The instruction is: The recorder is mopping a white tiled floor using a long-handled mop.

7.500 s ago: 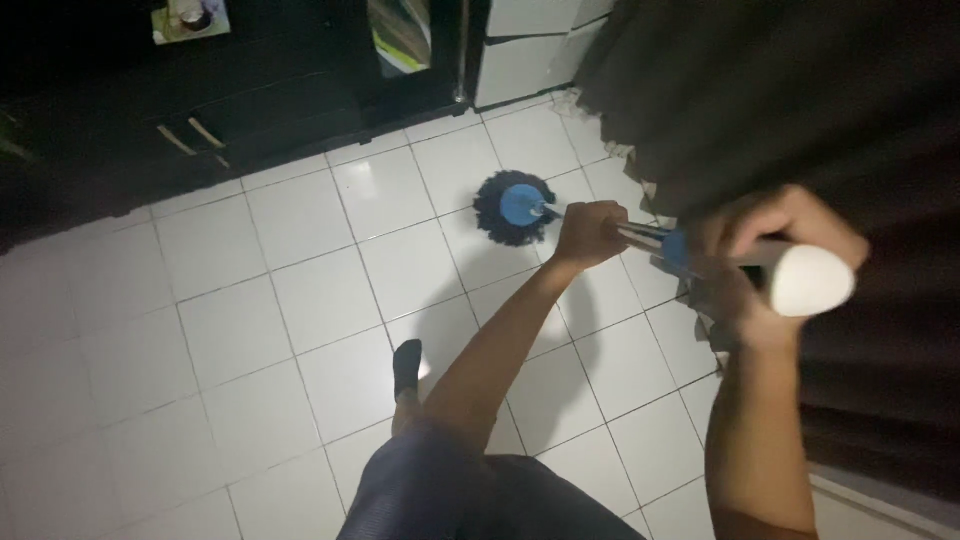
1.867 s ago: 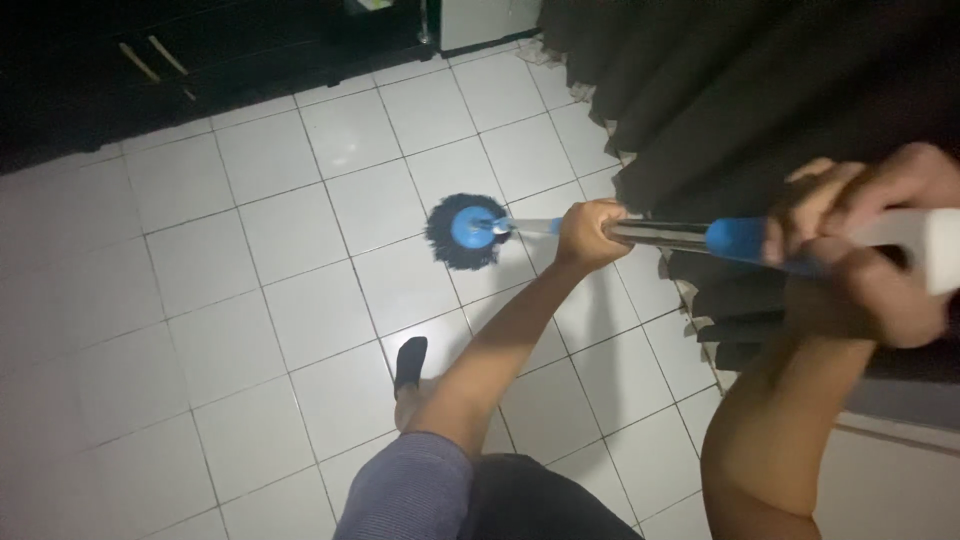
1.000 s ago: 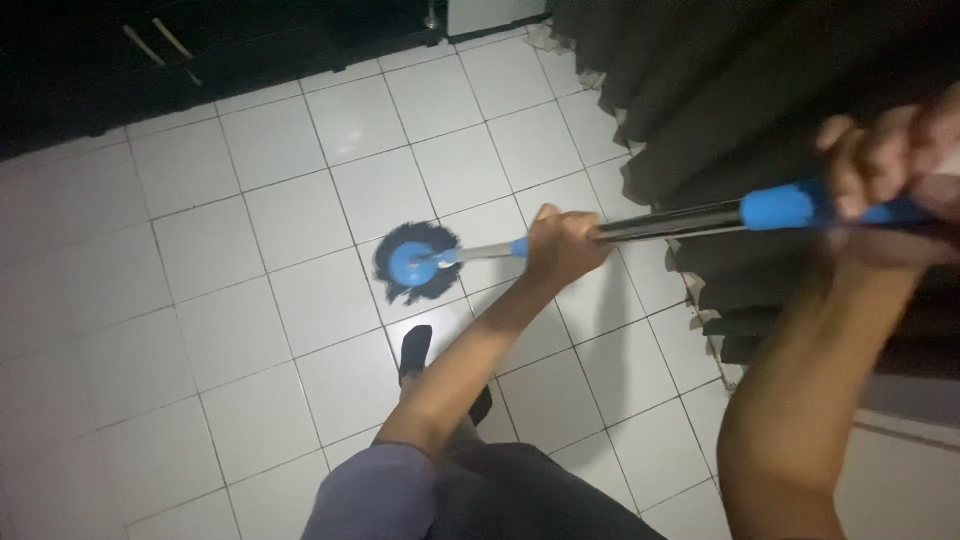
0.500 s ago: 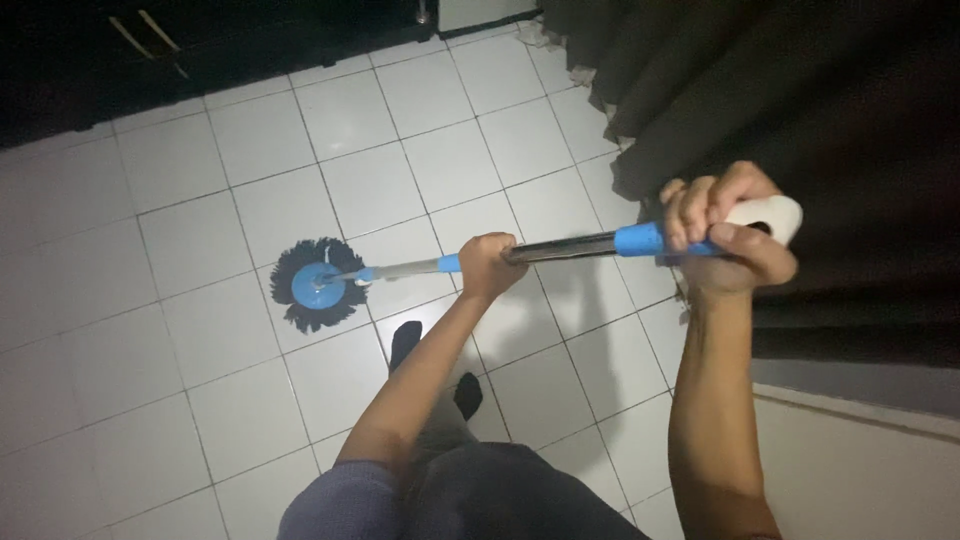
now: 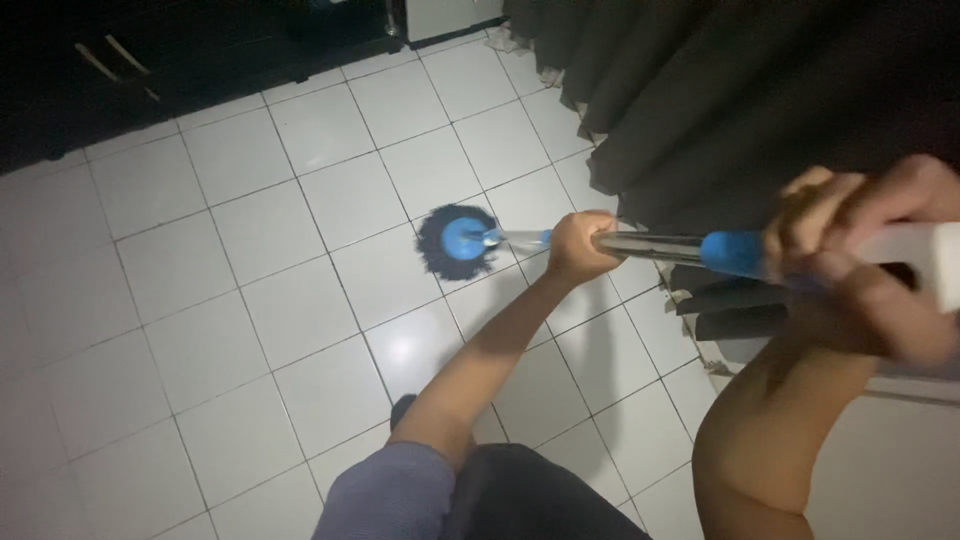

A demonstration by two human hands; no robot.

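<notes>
The left hand (image 5: 578, 245) is wrapped tight around the shiny metal part of the mop pole (image 5: 650, 243), with the fingers curled all the way round it. The left arm is stretched out long and almost straight, going from the grey sleeve (image 5: 385, 495) at the bottom up and to the right to the pole. The right hand (image 5: 865, 255) is much closer to the camera and looks big and a bit blurry. It is closed around the top end of the pole, where the blue grip (image 5: 735, 253) meets the white end piece (image 5: 925, 262). Its fingers are folded over the top of the pole and its thumb goes under. The right arm is bent and comes up from the bottom edge.

The pole runs from the right hand, through the left hand, and down to the mop head (image 5: 458, 240). The mop head is round, with a bright blue middle and dark stringy bits all around it. It sits flat on the white tiled floor (image 5: 250, 300), just left of the left hand.

A dark curtain (image 5: 720, 110) hangs on the right side, and its bottom edge lies in folds on the floor, close to the pole. A dark cabinet (image 5: 150, 70) with pale handles stands along the top left. A dark foot (image 5: 402, 408) peeks out by the left arm
</notes>
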